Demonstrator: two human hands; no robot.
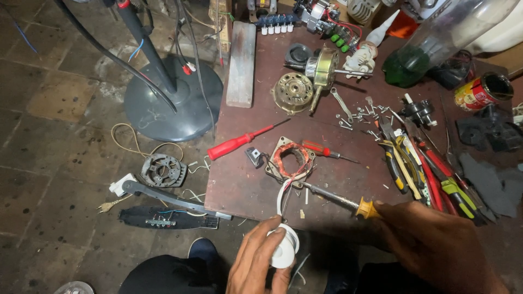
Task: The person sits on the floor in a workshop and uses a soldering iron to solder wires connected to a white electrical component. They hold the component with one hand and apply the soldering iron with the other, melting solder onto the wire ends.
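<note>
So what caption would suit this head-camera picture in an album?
Left hand holds a white spool; right hand points a yellow-handled tool at a copper-wound motor stator on a cluttered workbench.

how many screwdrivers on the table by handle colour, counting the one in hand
red handle: 2, the large red screwdriver and the small red screwdriver
yellow handle: 1, the yellow-handled screwdriver in the right hand
total: 3
The left hand holds a white spool, not counted.

We record dim, warm overhead light, soft shadows under tools on the counter (245,185), glare on the clear bottle (436,38), and wide-angle bending at the edges.
</note>
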